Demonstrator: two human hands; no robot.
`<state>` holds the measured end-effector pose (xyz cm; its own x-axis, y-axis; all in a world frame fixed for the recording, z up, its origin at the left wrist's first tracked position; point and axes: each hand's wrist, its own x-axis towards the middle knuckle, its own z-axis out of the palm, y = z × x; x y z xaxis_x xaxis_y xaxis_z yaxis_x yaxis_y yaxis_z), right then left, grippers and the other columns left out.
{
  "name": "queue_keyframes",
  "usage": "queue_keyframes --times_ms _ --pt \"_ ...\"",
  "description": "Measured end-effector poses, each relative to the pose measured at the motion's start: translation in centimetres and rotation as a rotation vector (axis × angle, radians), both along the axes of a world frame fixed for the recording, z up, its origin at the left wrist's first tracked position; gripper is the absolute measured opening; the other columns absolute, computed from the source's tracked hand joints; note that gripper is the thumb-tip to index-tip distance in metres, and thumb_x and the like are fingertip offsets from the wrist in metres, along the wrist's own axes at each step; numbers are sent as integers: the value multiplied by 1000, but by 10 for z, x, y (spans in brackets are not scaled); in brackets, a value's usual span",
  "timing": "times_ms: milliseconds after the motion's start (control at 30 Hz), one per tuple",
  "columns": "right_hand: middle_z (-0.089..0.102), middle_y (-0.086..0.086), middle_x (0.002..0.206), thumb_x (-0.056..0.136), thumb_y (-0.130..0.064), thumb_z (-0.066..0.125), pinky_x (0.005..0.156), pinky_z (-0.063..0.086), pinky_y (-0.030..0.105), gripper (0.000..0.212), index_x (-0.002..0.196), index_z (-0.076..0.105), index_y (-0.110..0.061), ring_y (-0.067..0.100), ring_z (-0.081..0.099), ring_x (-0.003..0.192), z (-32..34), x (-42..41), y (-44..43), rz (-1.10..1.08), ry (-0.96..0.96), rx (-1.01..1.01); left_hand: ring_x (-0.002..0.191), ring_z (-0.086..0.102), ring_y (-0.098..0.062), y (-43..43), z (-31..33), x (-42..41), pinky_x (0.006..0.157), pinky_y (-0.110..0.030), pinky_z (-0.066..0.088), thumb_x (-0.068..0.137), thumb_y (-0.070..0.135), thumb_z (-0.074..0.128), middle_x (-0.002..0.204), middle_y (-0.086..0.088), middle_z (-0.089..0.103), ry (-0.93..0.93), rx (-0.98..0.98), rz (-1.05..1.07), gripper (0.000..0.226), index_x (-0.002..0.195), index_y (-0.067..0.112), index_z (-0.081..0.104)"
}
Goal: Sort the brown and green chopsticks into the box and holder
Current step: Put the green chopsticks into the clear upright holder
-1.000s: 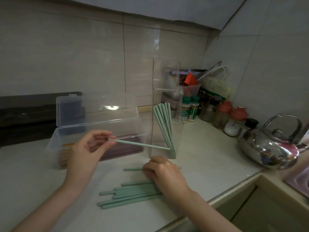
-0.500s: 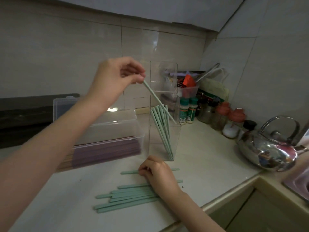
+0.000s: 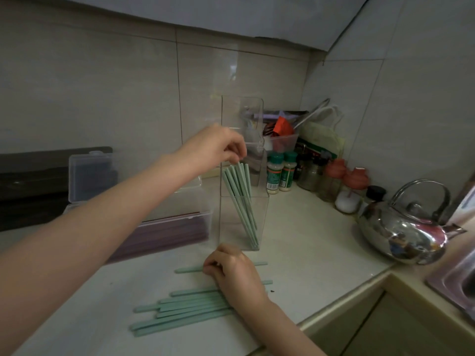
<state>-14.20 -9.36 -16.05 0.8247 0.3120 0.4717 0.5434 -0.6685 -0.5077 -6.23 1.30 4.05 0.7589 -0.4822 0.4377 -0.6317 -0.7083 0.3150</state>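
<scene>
Countertop [image 3: 308, 255]; left fingers [image 3: 236, 153] round chopstick [image 3: 243, 181] top.

Dim kitchen corner. Large pale beige tiles [image 3: 102, 93] cover the back wall and the right-hand wall [image 3: 416, 119]. A pale countertop [image 3: 308, 242] runs below them, with cream cabinet doors [image 3: 401, 327] under its front edge and a sink [image 3: 457, 281] at far right.

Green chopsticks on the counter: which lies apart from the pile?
The lone chopstick the right hand pinches, nearest the holder; the others lie bunched.

counter [image 3: 308, 242] with green chopsticks [image 3: 180, 310], box [image 3: 180, 232], holder [image 3: 231, 227]
</scene>
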Motion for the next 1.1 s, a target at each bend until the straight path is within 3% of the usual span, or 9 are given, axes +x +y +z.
queue_keyframes --times_ms 133,300,467,633,700,767,867,967,1100 --pt "60 4 86 82 -18 61 71 42 32 9 83 69 -14 22 57 85 -1 1 -1 4 -5 3 92 65 -17 -8 -8 0 65 -17 32 85 15 62 98 0 73 -245 172 57 17 100 19 70" --pt "60 3 88 83 -18 60 70 38 29 9 84 69 -15 21 56 86 -1 -1 0 -6 -17 -5 92 63 -32 -8 -25 9 66 -30 37 90 11 54 101 -11 70 -398 352 77 30 116 26 63" --pt "60 3 88 83 -19 60 70 40 31 10 83 68 -15 22 57 86 -1 0 -2 -5 -36 -5 101 47 -24 -6 -39 13 83 -32 39 90 5 51 112 -8 56 -407 414 55 48 131 30 48" --pt "60 3 87 82 -20 59 69 41 31 10 82 68 -15 22 57 85 -2 -1 -2 1 -45 -4 110 48 -24 -1 -46 17 91 -37 42 89 5 48 116 -9 58 -408 463 57 53 136 27 41" --pt "60 3 87 82 -21 58 70 41 32 11 83 68 -15 22 57 85 -2 0 -2 3 -50 -9 119 46 -23 0 -48 15 98 -35 32 90 2 47 131 -7 54 -414 501 44 53 138 24 38" --pt "61 4 86 82 -21 58 69 41 32 12 82 68 -14 23 57 84 -1 0 -2 0 -58 -8 131 36 -19 1 -50 11 105 -34 22 90 -1 44 147 0 37 -405 549 28 57 140 24 34" --pt "60 5 87 81 -20 58 69 41 33 12 82 68 -14 24 57 84 -2 0 -1 1 -44 -50 138 27 -20 6 -53 5 108 -38 20 90 2 45 150 2 29 -416 477 -1 53 138 24 38" --pt "60 2 75 75 -21 60 60 34 25 9 72 66 -15 21 59 72 2 1 1 -29 -107 -103 132 39 -23 12 -53 -7 102 -39 32 87 4 47 143 -1 43 -494 353 -31 45 129 19 52" --pt "58 -4 64 71 -21 58 56 32 25 5 67 59 -19 15 55 60 5 1 4 -78 -309 -181 114 54 -13 25 -60 -59 99 -28 38 90 8 41 124 1 61 -473 -22 -54 35 118 15 61"
